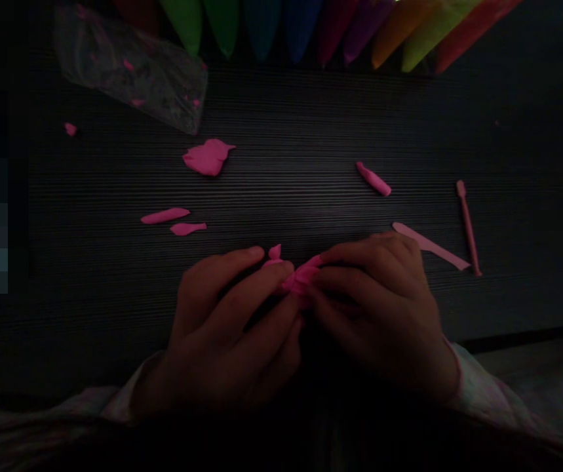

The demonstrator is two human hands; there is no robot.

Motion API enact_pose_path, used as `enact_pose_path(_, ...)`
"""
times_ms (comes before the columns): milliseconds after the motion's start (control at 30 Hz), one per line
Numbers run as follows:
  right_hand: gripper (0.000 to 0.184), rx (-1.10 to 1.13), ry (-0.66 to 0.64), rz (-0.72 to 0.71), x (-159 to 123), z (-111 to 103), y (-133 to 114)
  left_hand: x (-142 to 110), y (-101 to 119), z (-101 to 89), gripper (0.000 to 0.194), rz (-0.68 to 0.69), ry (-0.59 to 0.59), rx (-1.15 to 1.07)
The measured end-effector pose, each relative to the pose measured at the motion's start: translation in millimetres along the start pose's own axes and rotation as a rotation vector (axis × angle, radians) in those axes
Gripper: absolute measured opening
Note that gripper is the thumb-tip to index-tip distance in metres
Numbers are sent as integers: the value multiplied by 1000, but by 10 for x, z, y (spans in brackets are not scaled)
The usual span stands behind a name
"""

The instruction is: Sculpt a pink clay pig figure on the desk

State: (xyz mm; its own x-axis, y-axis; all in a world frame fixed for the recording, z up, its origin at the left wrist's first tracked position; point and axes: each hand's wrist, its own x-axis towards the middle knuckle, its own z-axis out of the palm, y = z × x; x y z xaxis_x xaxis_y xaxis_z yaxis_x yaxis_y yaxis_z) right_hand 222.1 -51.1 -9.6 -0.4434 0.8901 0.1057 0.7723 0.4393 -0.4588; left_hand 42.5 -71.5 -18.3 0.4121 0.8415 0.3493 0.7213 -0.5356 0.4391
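Both of my hands meet at the near middle of a dark ridged table [310, 118]. My left hand [222, 321] and my right hand [379, 301] pinch a small pink clay piece [297, 275] between their fingertips, fingers curled round it. A small pointed bit of the same pink clay [274, 252] sticks up just behind my left fingers. Most of the held clay is hidden by the fingers.
Loose pink clay lies around: a flat lump [207, 157], two thin petals [166, 216] [187, 228], a short roll [373, 179], a crumb [69, 129]. A flat pink tool [431, 246] and a pink stick tool [468, 226] lie right. A clear bag [134, 72] and coloured packets [310, 26] sit far.
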Motion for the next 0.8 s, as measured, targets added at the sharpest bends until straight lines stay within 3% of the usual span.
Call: enact_pose_path(800,4,11,29,-10,-37,-12,50,2,-12,21,23,24,-45,35)
